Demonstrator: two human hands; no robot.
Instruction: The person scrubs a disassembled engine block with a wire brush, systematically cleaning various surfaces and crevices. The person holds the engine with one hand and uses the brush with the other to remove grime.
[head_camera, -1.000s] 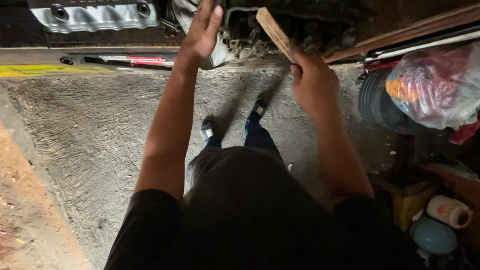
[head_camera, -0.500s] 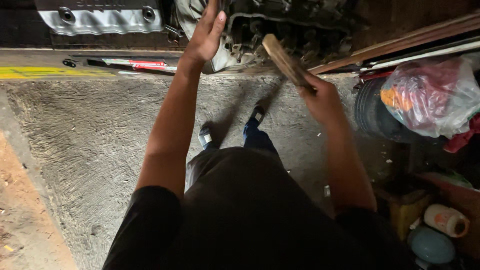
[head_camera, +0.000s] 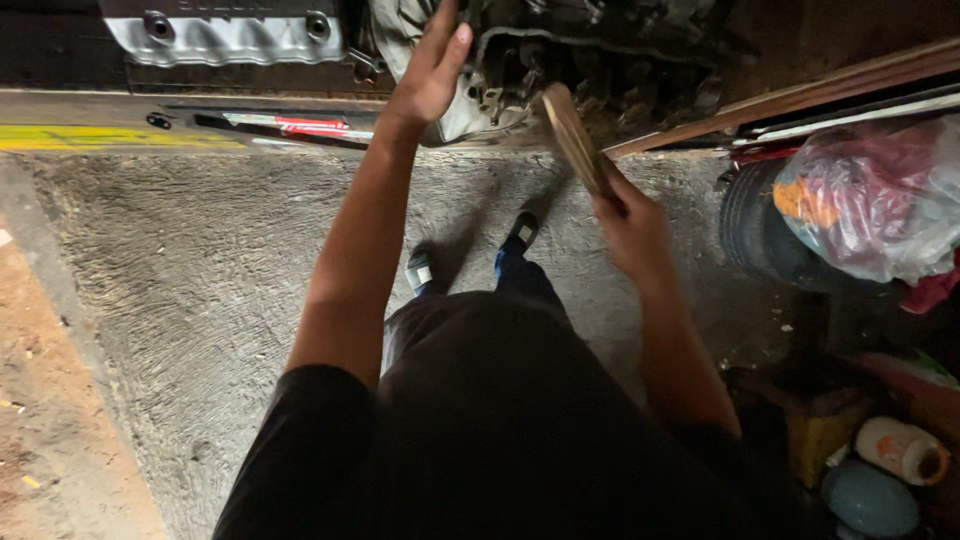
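Head view: left hand (head_camera: 432, 72) spread flat, fingers apart, pressed on grey engine block (head_camera: 560, 50), seemingly to steady it. Right hand (head_camera: 630, 225) clenched round wooden handle (head_camera: 572, 138), angled up toward block, likely for striking. Plastic bag (head_camera: 865, 200) rests on tyre (head_camera: 755, 235), well right.

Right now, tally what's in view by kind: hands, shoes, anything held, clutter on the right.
Hands: 2, left hand on the engine block, right hand gripping the wooden stick
Shoes: 2
Wooden stick: 1
Metal engine cover: 1
Tyre: 1
Plastic bag: 1
Total: 8
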